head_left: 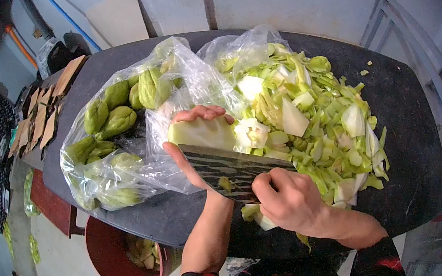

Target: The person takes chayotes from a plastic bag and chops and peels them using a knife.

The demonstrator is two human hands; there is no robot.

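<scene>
A: Hazards, first item?
B: One left hand (185, 167), its thumb lying just beside the blade of a broad, rectangular, dark-streaked metal cleaver (238, 171). Judged risk: the blade could be skidding into that thumb. Likely cause: the pale green, smooth-faced vegetable chunk (200, 132) is looking moist, and it is seemingly being held up in the hand rather than resting on the dark grey, round-cornered desk (401, 109).
A: Second item?
B: One spreading heap of bright green peelings and whitish chunks (339, 119). Stray pieces could be dropping off, since some are lying close to the desk's near edge.
A: Grip, left?
B: Grasping the chunk: fingers curling over its far side, thumb bracing the near side, spread about as wide as the piece.
A: Grip, right?
B: Right hand (293, 201): clenching tightly round the cleaver's handle end, which the fist is mostly hiding.
A: Location of the chunk?
B: Sitting between the whole, ribbed green chayotes (117, 121) in a clear plastic bag (182, 183) and the heap. Blade overlapping its near side in view; whether the edge is touching, cannot tell.
</scene>
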